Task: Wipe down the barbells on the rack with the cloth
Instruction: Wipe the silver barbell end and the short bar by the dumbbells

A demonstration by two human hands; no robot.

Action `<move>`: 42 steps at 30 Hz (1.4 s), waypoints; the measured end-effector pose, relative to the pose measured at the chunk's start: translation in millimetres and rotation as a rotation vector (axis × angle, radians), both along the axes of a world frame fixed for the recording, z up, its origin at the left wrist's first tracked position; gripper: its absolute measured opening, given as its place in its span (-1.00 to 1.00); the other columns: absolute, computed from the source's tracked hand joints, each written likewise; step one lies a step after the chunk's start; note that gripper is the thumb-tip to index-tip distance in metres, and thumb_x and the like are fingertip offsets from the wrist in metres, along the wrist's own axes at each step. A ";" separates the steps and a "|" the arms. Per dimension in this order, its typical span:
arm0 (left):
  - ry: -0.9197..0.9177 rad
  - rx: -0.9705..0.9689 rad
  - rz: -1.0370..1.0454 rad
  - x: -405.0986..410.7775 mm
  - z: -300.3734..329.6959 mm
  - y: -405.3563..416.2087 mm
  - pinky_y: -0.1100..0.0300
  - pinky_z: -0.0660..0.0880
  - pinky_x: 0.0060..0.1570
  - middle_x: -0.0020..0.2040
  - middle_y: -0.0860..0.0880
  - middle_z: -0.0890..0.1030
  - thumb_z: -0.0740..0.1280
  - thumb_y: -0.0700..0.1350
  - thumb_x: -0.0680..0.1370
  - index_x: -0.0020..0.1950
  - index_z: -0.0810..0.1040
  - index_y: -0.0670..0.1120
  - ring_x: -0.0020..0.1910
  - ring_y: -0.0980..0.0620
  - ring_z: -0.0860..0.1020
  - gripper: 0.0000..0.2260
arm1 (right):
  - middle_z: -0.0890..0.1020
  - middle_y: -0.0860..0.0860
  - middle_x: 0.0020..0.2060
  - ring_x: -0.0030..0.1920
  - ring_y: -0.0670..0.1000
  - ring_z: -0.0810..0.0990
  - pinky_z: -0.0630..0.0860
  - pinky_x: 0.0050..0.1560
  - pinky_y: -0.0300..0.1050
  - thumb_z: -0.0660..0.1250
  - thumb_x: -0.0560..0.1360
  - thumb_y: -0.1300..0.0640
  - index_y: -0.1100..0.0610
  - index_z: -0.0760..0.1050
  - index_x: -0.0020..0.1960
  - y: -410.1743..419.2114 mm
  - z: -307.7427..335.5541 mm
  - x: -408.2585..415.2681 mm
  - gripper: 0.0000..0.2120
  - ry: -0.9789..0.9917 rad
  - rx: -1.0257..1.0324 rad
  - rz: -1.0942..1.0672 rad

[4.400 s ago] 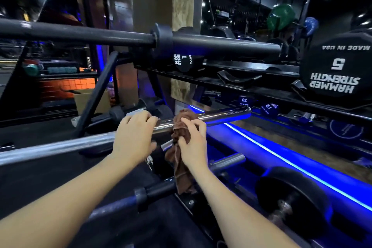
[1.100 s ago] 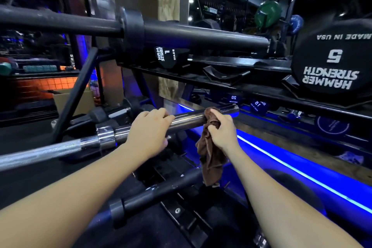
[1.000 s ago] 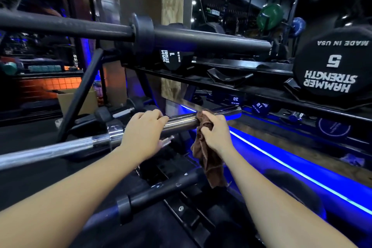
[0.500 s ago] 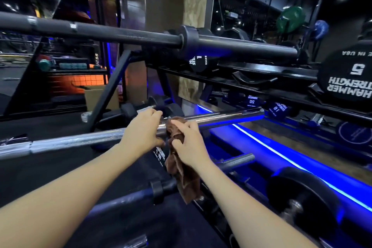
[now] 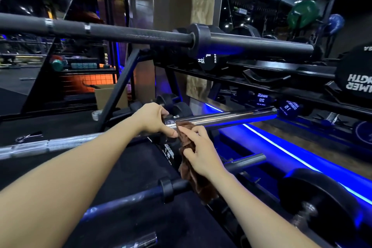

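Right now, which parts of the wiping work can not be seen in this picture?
- Chrome barbell, head view: its collar is hidden under the left hand; its far left end is cut by the frame edge.
- Brown cloth: the part under the right hand is covered.
- Dirt on the chrome: not visible under blue glare.

green plate [image 5: 303,13] far right | cardboard box [image 5: 105,95] on floor | dumbbells "20" [image 5: 261,98], "15" [image 5: 288,107] on shelf

chrome barbell [image 5: 221,118]: collar hidden under left hand [image 5: 154,120], left end cut off
brown cloth [image 5: 193,167]: partly covered by right hand [image 5: 201,154]
black barbell [image 5: 141,35]: left end cut off
weight plate [image 5: 356,78]: lettering cropped at right edge
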State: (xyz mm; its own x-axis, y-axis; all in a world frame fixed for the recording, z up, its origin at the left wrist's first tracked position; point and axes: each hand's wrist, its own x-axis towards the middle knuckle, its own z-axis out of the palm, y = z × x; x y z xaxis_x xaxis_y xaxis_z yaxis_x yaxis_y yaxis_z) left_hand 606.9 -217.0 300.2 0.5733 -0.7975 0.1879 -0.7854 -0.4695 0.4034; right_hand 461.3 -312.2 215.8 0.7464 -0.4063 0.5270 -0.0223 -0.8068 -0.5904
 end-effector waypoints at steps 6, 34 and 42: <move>-0.074 -0.012 -0.008 -15.9 -7.3 4.7 0.24 0.28 0.26 0.43 -0.08 0.37 0.52 0.06 0.36 0.47 0.28 -0.18 0.38 -0.02 0.36 -0.21 | 0.37 -0.04 0.09 0.13 -0.06 0.44 0.27 0.25 -0.35 0.26 0.42 0.38 0.06 0.41 0.39 -3.4 -20.2 -23.5 -0.43 0.122 0.091 -0.060; 1.270 -0.588 -0.121 -127.0 -24.7 -5.9 0.30 0.51 -0.45 -0.40 -0.07 0.63 0.22 -0.27 0.59 -0.19 0.52 -0.20 -0.48 0.07 0.58 -0.82 | 0.66 0.04 0.02 -0.07 -0.02 0.65 0.58 -0.19 -0.21 0.46 0.35 0.11 0.08 0.49 0.18 -5.5 44.1 -97.2 -0.58 -0.160 1.058 0.199; 0.768 -0.627 -0.016 -110.0 -11.2 -24.2 0.21 0.50 -0.13 -0.07 -0.11 0.58 0.36 -0.19 0.53 0.11 0.44 -0.20 -0.17 0.03 0.55 -0.80 | 0.65 0.12 -0.04 -0.06 0.12 0.65 0.58 0.01 0.05 0.60 0.24 0.20 0.09 0.40 0.11 -24.4 56.9 -74.8 -0.46 -0.291 0.742 -0.130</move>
